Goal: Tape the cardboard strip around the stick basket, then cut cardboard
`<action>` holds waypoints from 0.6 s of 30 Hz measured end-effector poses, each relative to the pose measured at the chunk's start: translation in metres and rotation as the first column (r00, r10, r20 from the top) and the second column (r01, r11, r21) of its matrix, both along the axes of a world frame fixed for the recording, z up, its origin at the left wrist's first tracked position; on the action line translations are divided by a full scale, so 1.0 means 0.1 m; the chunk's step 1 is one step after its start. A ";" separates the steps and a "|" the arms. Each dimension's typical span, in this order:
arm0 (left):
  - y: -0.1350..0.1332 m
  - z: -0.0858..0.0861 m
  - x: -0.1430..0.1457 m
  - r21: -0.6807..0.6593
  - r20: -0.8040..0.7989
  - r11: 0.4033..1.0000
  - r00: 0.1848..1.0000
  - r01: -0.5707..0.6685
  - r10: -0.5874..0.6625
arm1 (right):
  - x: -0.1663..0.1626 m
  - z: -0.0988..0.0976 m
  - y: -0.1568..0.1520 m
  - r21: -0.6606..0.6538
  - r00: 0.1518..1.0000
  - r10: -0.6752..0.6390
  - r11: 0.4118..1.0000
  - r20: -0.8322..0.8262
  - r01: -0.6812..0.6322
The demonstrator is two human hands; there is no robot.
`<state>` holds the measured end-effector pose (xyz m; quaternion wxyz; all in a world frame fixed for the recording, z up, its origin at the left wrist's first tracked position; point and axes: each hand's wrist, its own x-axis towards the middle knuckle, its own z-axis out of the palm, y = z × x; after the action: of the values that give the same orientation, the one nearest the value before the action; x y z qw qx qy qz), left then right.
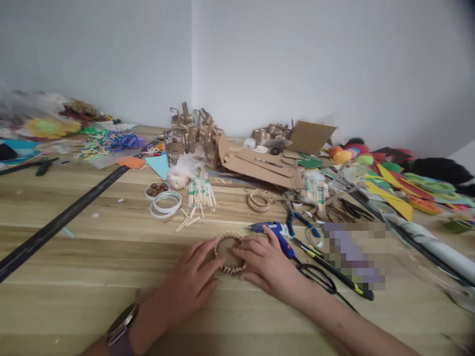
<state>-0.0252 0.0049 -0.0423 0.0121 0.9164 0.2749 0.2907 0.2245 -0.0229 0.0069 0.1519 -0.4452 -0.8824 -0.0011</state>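
A small round basket (pixel 229 251) lies on the table, with a flat brown bottom and a low wall of short sticks. My left hand (pixel 198 272) holds its left rim, fingers partly spread and one reaching over the edge. From the right, my right hand (pixel 263 259) grips the opposite rim, with fingertips inside the wall. Just beyond my right hand lies a blue glue gun (pixel 272 230). Farther back is a similar ring of woven sticks (pixel 260 200).
Left of centre are white tape rolls (pixel 166 203), loose sticks (pixel 188 220) and bagged sticks (pixel 200 190). Blue-handled pliers (pixel 293 222) and a black-and-yellow tool (pixel 334 269) lie right. Finished baskets (pixel 176 148) and cardboard (pixel 260 168) stand behind.
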 end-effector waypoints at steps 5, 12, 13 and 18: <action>0.02 -0.06 -0.02 0.001 -0.010 1.000 1.000 0.008 -0.008 | 0.47 0.14 0.12 0.039 0.987 -0.155 0.987 0.043 0.153; 0.04 -0.11 -0.02 0.030 -0.050 1.000 0.999 -0.003 0.005 | 1.87 0.11 0.51 -0.027 0.628 -0.767 0.631 0.130 0.776; 0.05 -0.10 -0.02 0.039 -0.048 0.999 0.999 -0.002 0.003 | 2.06 0.11 0.53 -0.028 0.574 -0.809 0.575 0.127 0.818; 0.06 -0.07 -0.02 0.056 -0.028 0.998 0.999 0.025 -0.024 | 2.64 0.14 0.55 -0.070 0.512 -0.854 0.508 0.094 0.859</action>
<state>-0.0276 0.0113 -0.0497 -0.0141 0.9236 0.2555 0.2854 0.4882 0.0319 0.0206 0.0867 -0.8298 -0.5499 -0.0389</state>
